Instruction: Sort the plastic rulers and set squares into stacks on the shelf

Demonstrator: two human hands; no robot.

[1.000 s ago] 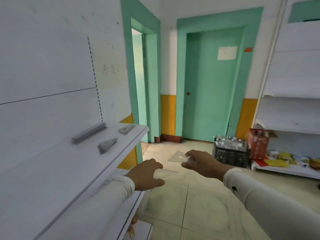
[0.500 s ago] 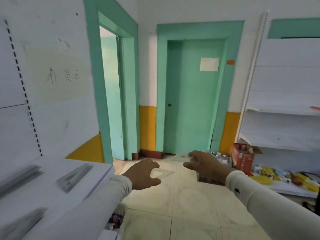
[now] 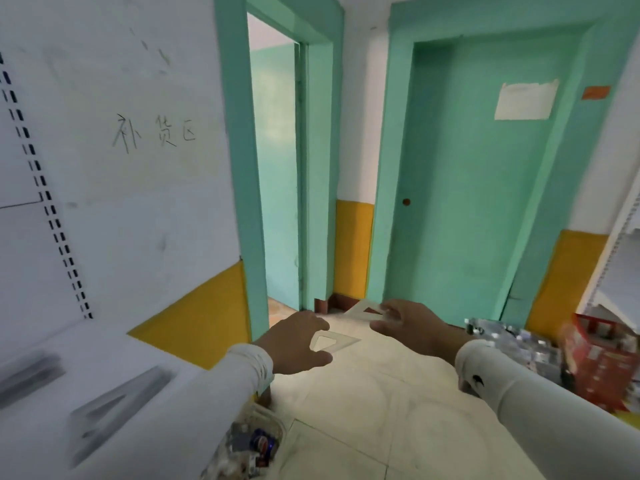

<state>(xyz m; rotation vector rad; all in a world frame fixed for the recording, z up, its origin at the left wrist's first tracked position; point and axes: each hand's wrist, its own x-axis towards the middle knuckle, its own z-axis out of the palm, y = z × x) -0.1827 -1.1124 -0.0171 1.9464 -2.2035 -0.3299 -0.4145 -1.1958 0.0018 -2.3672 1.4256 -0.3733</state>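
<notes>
Head view, landmark: the white shelf (image 3: 114, 355) at lower left.
Left hand (image 3: 294, 342): out past the shelf's right end, fingers curled round one corner of a clear set square (image 3: 334, 342) held flat over the floor.
Right hand (image 3: 412, 322): farther right of the shelf, fingertips pinching a second clear set square (image 3: 363, 310).
On the shelf: a stack of set squares (image 3: 114, 407) near the front edge; left of it a blurred grey stack (image 3: 29, 374), probably rulers.
Below the shelf's right end: a basket of small goods (image 3: 249, 445).
</notes>
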